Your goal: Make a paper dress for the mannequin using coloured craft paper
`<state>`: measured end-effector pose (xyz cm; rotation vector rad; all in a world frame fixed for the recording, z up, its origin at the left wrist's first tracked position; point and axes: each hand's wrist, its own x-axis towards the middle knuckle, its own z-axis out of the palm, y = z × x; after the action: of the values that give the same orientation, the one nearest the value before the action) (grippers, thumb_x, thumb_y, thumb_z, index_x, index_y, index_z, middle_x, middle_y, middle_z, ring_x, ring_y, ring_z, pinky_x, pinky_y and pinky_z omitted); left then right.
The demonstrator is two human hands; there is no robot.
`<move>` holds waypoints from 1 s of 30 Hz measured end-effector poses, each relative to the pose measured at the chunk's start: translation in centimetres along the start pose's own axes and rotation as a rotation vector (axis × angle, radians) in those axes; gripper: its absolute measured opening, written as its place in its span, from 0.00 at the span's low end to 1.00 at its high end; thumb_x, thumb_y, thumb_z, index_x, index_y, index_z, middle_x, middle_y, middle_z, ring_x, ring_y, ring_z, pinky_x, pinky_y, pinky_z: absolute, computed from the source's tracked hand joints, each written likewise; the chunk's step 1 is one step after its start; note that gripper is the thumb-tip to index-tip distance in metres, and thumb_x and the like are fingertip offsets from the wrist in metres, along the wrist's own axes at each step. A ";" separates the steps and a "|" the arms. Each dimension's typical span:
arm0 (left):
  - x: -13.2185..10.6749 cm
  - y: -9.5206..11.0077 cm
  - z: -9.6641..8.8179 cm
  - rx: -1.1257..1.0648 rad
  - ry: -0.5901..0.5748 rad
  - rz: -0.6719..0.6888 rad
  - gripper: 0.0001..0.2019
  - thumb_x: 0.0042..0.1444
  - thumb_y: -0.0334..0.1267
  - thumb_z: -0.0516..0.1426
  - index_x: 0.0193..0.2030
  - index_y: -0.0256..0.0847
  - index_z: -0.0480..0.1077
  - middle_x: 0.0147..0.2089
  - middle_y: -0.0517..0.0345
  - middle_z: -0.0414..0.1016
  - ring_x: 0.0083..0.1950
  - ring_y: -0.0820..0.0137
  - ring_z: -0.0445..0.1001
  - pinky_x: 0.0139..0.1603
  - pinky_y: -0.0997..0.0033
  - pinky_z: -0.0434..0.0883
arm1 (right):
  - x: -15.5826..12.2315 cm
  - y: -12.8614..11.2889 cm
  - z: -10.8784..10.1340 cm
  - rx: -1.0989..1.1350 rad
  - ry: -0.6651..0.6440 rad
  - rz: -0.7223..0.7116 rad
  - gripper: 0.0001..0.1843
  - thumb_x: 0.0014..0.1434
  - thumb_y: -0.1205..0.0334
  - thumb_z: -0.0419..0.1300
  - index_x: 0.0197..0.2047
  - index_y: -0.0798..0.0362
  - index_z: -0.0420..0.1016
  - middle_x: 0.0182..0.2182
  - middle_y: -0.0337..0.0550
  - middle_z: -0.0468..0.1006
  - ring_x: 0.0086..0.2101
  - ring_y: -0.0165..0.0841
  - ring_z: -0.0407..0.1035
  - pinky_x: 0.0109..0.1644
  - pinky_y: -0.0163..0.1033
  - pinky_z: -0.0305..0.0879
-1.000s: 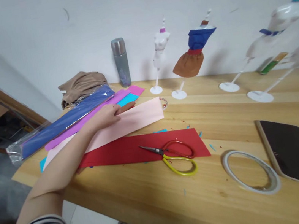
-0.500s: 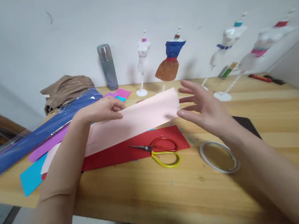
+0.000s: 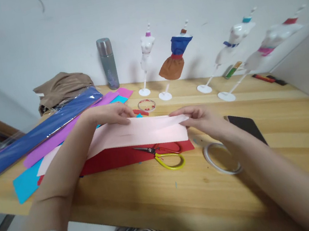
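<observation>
A long pale pink sheet of crepe paper or thin fabric (image 3: 145, 131) lies over a red sheet (image 3: 105, 162), with its right end raised and partly folded. My left hand (image 3: 112, 114) is closed on its upper edge near the middle. At the right end, my right hand (image 3: 199, 117) pinches a turned-over corner between thumb and fingers. Just below the pink sheet, scissors (image 3: 171, 161) with one red and one yellow handle rest partly on the red sheet. A roll of white tape (image 3: 215, 164) lies under my right forearm.
Blue (image 3: 28, 181) and purple sheets (image 3: 48, 144), a plastic-wrapped blue roll (image 3: 40, 131) and brown cloth (image 3: 62, 86) fill the left. Behind stand a thermos flask (image 3: 108, 65) and several small dress forms, one wearing a blue and brown outfit (image 3: 176, 58). A black phone-like slab (image 3: 248, 127) lies right.
My right hand has moved from open beside the pink sheet to pinching its right end. That end has come down and its edge is folded over. The view has shifted slightly.
</observation>
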<state>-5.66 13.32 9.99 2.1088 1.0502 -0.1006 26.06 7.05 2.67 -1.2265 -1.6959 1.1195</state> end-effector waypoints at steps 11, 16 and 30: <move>-3.8 1.2 1.6 0.190 -0.227 -0.011 0.10 0.56 0.38 0.57 0.41 0.43 0.79 0.32 0.60 0.76 0.34 0.69 0.71 0.37 0.73 0.65 | -5.4 1.1 2.5 -0.430 -0.203 -0.002 0.12 0.61 0.63 0.58 0.48 0.52 0.78 0.41 0.48 0.82 0.40 0.39 0.78 0.46 0.47 0.74; -2.8 0.5 2.2 0.025 -0.168 0.106 0.05 0.56 0.38 0.58 0.35 0.41 0.73 0.33 0.60 0.75 0.34 0.70 0.71 0.35 0.74 0.65 | -4.7 -1.0 5.1 -0.906 -0.404 -0.100 0.23 0.65 0.68 0.54 0.61 0.54 0.75 0.54 0.57 0.79 0.51 0.46 0.77 0.50 0.47 0.73; -7.5 1.9 4.9 0.046 -0.317 -0.022 0.04 0.57 0.33 0.57 0.33 0.42 0.73 0.34 0.60 0.77 0.36 0.68 0.72 0.36 0.73 0.65 | -4.2 -1.1 2.5 -0.292 -0.264 -0.097 0.22 0.58 0.60 0.60 0.57 0.48 0.68 0.30 0.36 0.74 0.28 0.32 0.68 0.32 0.37 0.67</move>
<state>-8.08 4.52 10.53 2.0381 0.8874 -0.4581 24.58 2.28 2.52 -1.1945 -2.1561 1.0365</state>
